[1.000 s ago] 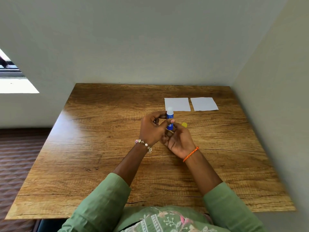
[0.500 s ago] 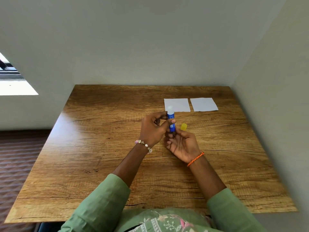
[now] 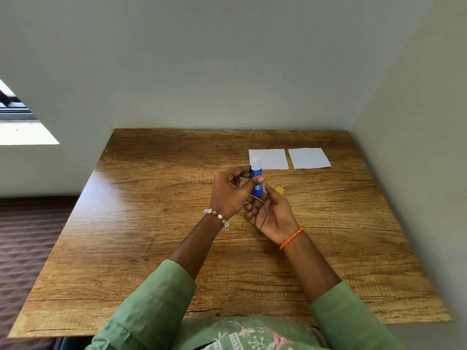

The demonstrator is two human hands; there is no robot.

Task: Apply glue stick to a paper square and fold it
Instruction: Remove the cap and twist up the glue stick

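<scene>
A blue glue stick [image 3: 257,180] stands upright above the table, its whitish glue tip bare at the top. My left hand [image 3: 231,194] pinches its barrel between thumb and fingers. My right hand [image 3: 271,213] is palm up just below, fingers touching the stick's base. The yellow cap [image 3: 279,190] lies on the table right of the stick. Two white paper squares lie flat beyond the hands: one [image 3: 271,159] directly behind the stick, the other [image 3: 308,158] to its right.
The wooden table [image 3: 151,236] fits into a corner, with walls along its far and right edges. Its left edge drops to a patterned floor [image 3: 27,238]. My green sleeves cover the near edge.
My right hand has slid back down and a little right under the stick's base, showing the yellow cap on the table. The left hand keeps its grip on the stick.
</scene>
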